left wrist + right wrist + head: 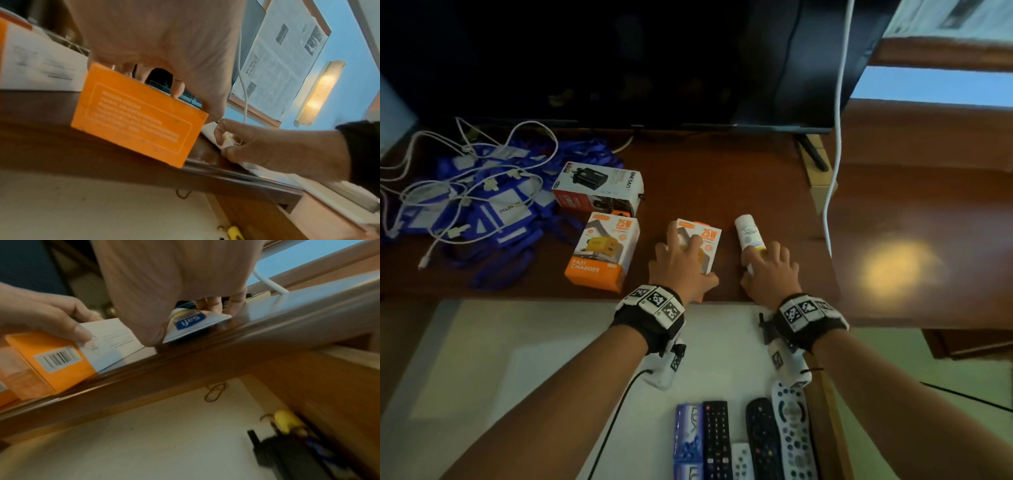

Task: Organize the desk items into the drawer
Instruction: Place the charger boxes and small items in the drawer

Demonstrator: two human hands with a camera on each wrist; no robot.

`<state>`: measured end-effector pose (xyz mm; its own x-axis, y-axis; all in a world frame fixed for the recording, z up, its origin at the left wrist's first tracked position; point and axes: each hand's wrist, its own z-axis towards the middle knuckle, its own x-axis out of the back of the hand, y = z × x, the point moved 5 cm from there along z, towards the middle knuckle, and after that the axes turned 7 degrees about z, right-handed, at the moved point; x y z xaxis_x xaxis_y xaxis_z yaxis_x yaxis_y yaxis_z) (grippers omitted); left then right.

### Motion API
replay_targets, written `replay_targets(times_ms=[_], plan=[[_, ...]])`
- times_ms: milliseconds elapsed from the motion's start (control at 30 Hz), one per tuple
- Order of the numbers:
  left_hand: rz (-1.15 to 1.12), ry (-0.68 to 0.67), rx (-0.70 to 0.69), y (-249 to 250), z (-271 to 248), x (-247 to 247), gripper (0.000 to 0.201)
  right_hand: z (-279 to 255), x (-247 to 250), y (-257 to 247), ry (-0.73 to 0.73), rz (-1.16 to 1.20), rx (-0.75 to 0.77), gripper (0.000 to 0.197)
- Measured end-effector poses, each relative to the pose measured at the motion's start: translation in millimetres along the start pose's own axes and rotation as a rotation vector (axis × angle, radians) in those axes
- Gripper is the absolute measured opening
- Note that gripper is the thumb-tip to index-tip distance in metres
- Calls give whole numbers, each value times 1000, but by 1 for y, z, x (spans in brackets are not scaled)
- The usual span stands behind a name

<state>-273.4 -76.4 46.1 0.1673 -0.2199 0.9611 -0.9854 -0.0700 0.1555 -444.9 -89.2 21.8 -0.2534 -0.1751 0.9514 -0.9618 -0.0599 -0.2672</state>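
On the brown desk [722,178] my left hand [681,260] grips an orange and white 25W charger box [707,240], its orange end [135,116] at the desk's front edge. My right hand [770,270] curls round a white tube [746,229] lying beside it; its crimped end [195,324] shows under the palm. A second charger box [602,253] and a black-and-white adapter box [599,188] lie further left. Below the desk edge the drawer [517,359] stands pulled out, with several remotes [760,442] and a purple packet [688,438] in its near right part.
A pile of blue lanyards with badges [482,212] and tangled white cables [448,192] fills the desk's left. A dark TV [619,61] stands at the back, a white cord [835,137] hanging at its right. Pens and a yellow cap [287,421] lie in the drawer's corner.
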Motion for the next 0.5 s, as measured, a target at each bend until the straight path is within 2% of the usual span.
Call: replay_targets(times_ms=[100, 233, 333, 400, 500], plan=[[-95, -13, 50, -5, -19, -12, 77, -25, -3, 4, -45, 116, -105, 43], [-159, 19, 16, -11, -46, -21, 74, -61, -12, 5, -69, 528, -227, 59], [-243, 28, -26, -19, -65, -26, 75, -91, -21, 5, 20, 879, -332, 62], [-379, 39, -45, -28, -78, -29, 74, -111, -28, 6, 78, 1044, -425, 63], [-626, 46, -53, -48, -99, -34, 71, -141, -51, 7, 15, 1149, -591, 58]])
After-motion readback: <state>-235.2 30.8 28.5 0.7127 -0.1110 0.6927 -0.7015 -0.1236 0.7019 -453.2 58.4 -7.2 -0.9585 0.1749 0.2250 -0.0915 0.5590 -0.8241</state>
